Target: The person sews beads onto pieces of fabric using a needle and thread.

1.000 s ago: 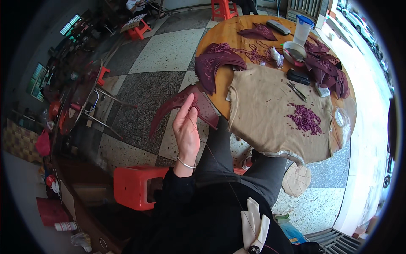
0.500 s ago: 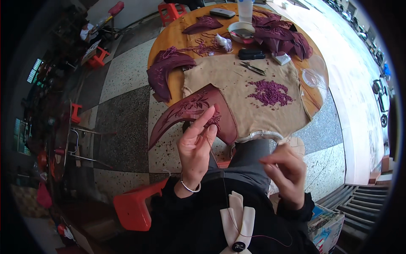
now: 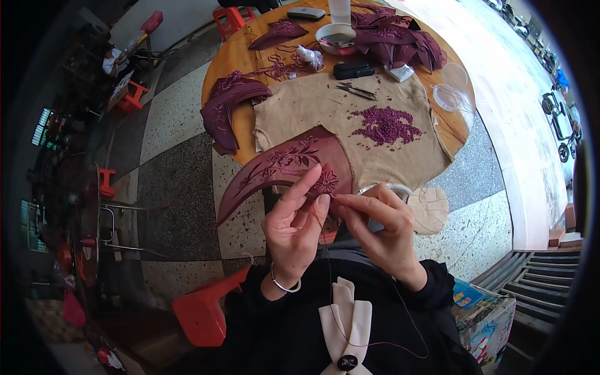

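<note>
A curved maroon fabric piece [image 3: 262, 165] with raised embroidery and a flower motif hangs over the near table edge. My left hand [image 3: 292, 228] is closed on its lower edge, thumb and fingers pinching beside the flower. Close by on the right, my right hand [image 3: 378, 228] makes a pinch at the same edge, fingertips almost meeting the left thumb. What it holds is too small to make out. Dark red thread [image 3: 389, 343] trails from the fingertips down over my black top and loops back up toward my right wrist. Purple beads [image 3: 386, 125] lie heaped beyond the hands.
A tan cloth [image 3: 300, 103] covers part of the round wooden table [image 3: 212, 72]. On it lie thread snips [image 3: 357, 92] and a black case [image 3: 354, 69]. More maroon pieces [image 3: 400, 44], a white bowl [image 3: 325, 31] and a clear cup [image 3: 339, 11] stand farther back. A red stool [image 3: 200, 315] is at lower left.
My right hand has come in from the right, up to the fabric edge beside my left thumb. My left hand keeps its pinch. The view has shifted, moving the table slightly leftward and up.
</note>
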`<action>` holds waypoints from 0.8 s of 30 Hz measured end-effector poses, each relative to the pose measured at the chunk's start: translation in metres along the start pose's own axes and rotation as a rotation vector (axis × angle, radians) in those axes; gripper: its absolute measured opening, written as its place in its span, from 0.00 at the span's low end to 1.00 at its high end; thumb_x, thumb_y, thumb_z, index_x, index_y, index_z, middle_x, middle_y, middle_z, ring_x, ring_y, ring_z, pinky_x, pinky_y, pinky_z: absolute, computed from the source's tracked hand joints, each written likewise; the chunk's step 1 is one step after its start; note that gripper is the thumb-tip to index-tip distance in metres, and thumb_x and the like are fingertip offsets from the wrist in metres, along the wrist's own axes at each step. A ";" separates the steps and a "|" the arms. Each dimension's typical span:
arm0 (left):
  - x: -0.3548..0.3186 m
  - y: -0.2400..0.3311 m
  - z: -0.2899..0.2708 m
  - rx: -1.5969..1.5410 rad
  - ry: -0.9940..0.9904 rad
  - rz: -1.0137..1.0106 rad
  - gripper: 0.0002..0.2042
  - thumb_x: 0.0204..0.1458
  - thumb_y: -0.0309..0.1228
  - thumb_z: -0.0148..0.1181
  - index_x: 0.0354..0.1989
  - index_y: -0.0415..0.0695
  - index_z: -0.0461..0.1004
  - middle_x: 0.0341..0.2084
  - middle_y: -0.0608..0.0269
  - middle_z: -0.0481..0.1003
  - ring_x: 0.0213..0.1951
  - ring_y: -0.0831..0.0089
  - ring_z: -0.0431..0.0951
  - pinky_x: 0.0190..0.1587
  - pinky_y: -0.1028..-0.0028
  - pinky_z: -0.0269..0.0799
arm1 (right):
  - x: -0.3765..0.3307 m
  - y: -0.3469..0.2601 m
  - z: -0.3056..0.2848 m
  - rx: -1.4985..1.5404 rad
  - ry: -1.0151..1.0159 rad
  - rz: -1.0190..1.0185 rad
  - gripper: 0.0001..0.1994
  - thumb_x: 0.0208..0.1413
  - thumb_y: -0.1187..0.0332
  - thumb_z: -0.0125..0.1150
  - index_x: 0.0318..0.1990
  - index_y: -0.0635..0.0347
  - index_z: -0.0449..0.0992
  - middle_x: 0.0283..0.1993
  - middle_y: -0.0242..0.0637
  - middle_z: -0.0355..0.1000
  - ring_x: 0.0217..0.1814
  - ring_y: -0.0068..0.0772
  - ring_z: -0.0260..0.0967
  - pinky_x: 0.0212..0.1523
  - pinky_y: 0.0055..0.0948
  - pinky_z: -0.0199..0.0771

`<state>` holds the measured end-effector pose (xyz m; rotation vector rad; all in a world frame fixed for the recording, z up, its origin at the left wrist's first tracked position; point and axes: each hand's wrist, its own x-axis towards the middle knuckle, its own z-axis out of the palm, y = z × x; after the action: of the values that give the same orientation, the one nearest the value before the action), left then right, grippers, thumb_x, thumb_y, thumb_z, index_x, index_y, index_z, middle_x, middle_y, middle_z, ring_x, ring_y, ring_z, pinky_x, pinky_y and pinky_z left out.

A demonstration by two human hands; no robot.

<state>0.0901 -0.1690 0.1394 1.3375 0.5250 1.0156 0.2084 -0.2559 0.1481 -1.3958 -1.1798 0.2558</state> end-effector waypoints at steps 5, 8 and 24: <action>0.000 0.000 0.001 -0.010 -0.007 -0.011 0.21 0.55 0.14 0.52 0.59 0.33 0.64 0.41 0.61 0.75 0.37 0.86 0.72 0.44 0.86 0.67 | 0.001 0.002 -0.004 -0.028 -0.028 -0.019 0.12 0.47 0.83 0.63 0.41 0.65 0.80 0.26 0.33 0.68 0.22 0.18 0.67 0.22 0.19 0.64; 0.000 -0.002 0.002 0.011 0.007 0.003 0.21 0.55 0.14 0.52 0.59 0.33 0.65 0.40 0.63 0.75 0.37 0.86 0.72 0.44 0.86 0.67 | 0.000 0.002 -0.005 -0.019 -0.032 0.006 0.12 0.47 0.83 0.62 0.41 0.65 0.80 0.25 0.32 0.67 0.23 0.18 0.67 0.23 0.19 0.64; 0.001 -0.008 -0.005 0.041 -0.113 0.018 0.19 0.56 0.18 0.54 0.58 0.35 0.67 0.50 0.57 0.73 0.48 0.78 0.72 0.52 0.79 0.68 | 0.000 0.006 -0.012 0.070 -0.115 0.101 0.10 0.51 0.82 0.60 0.41 0.65 0.80 0.28 0.33 0.69 0.23 0.19 0.71 0.24 0.18 0.67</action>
<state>0.0884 -0.1650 0.1313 1.4296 0.4517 0.9416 0.2207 -0.2620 0.1456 -1.3960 -1.1847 0.4497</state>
